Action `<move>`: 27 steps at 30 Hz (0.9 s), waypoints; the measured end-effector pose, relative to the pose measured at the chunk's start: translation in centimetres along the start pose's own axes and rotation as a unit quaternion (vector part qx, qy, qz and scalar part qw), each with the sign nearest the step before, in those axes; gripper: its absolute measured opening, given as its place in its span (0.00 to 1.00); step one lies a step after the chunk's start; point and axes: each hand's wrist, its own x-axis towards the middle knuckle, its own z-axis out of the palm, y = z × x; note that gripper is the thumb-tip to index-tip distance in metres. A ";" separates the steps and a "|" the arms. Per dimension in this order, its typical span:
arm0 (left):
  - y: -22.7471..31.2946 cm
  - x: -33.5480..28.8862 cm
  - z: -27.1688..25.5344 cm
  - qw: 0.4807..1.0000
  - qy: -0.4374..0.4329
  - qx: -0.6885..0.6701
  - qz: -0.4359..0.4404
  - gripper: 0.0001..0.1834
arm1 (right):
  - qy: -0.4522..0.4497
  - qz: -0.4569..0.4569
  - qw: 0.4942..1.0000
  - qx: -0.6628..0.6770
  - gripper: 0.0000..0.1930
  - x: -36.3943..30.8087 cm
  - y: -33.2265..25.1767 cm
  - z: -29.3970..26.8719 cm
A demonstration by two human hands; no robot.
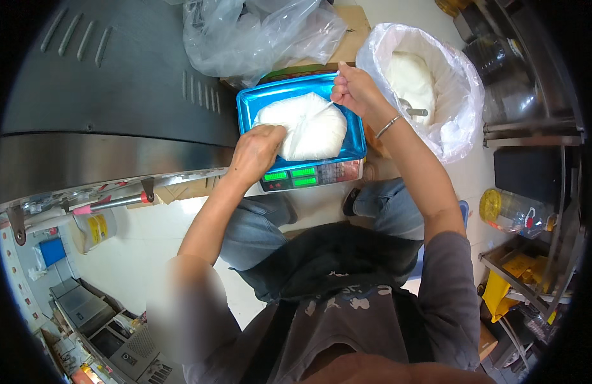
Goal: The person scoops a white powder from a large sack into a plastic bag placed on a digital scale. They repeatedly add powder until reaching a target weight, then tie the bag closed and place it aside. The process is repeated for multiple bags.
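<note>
A clear plastic bag filled with white powder [314, 137] lies on the blue tray [355, 131] of a digital scale [308, 176] with lit green displays. My left hand [257, 150] is closed on the bag's left side, its fingertips partly hidden against the plastic. Beyond the bag's right side, my right hand [355, 88] is raised and closed, pulling a twisted strand of the bag's plastic taut. To the right stands a large sack of white powder [411, 77] in a white plastic liner, with a metal scoop [413, 110] resting in it.
Crumpled clear plastic bags [257, 38] lie on cardboard behind the scale. A steel appliance [129, 77] rises close on the left. Metal shelving [533, 141] runs along the right, with a large clear plastic bottle [510, 211] in front of it. A white bucket [94, 229] stands at lower left.
</note>
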 end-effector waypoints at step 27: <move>3.0 3.8 1.9 0.374 0.015 -0.838 -0.396 0.06 | -0.238 -0.457 0.695 -0.501 0.15 -11.3 0.6 2.1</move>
